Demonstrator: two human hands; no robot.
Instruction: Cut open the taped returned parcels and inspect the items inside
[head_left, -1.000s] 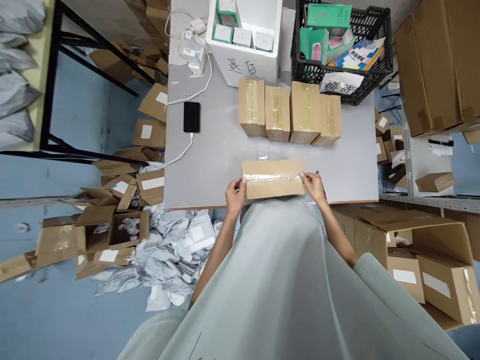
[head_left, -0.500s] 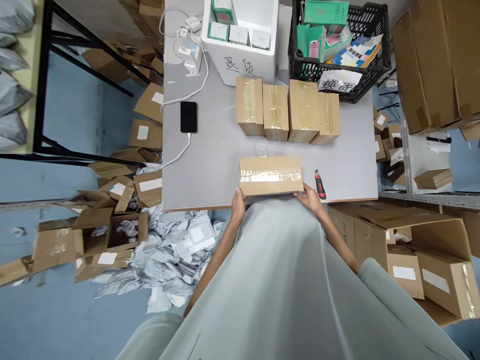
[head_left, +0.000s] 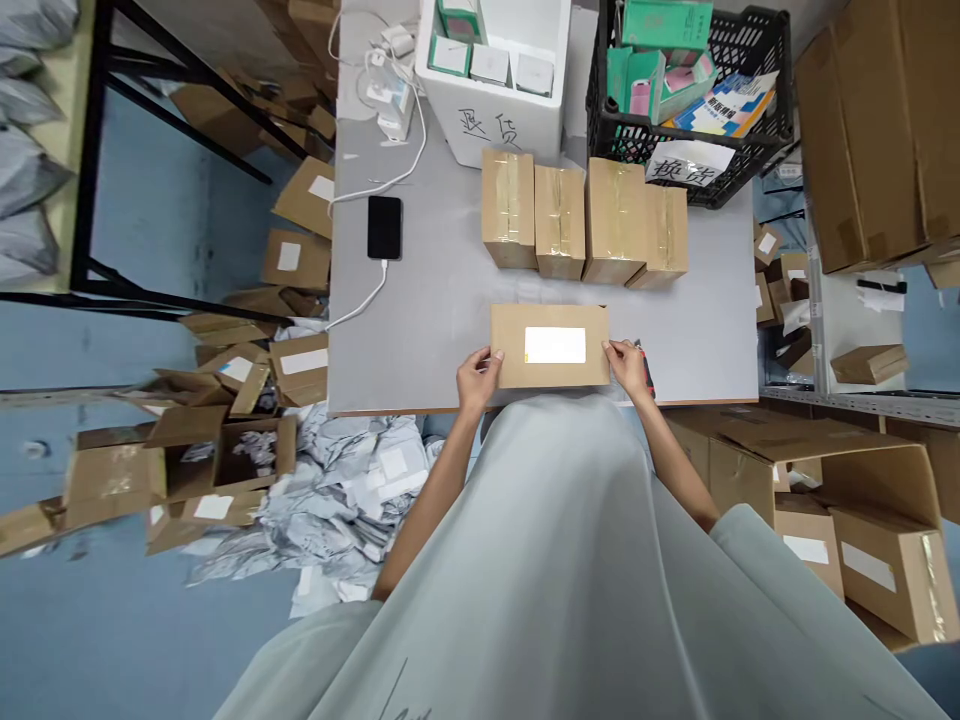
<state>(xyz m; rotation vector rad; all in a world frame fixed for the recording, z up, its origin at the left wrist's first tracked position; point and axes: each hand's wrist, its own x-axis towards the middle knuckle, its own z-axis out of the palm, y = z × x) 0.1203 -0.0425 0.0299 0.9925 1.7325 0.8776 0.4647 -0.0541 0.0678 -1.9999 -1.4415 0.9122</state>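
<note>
Between my hands, at the table's front edge, is a cardboard box (head_left: 514, 345) with a white label (head_left: 555, 345) on the face toward me. My left hand (head_left: 478, 380) grips its left end, thumb on the front face. At the right end my right hand (head_left: 626, 365) pinches the edge with thumb and fingers. A black and red utility knife (head_left: 646, 372) lies just beyond my right hand, partly hidden by it. Farther back stand several taped cardboard boxes (head_left: 510, 210) in a row.
On the grey table (head_left: 420, 330) lies a black phone (head_left: 385, 228) on a white cable. A white foam bin (head_left: 487, 130) and a black crate (head_left: 690, 180) of green boxes stand behind. Crumpled grey bags (head_left: 352, 500) and open cartons (head_left: 255, 450) cover the floor at left.
The box has been turned: its taped side faced up before, and now the labelled face shows. Both hands have moved up along its ends. The view has shifted slightly.
</note>
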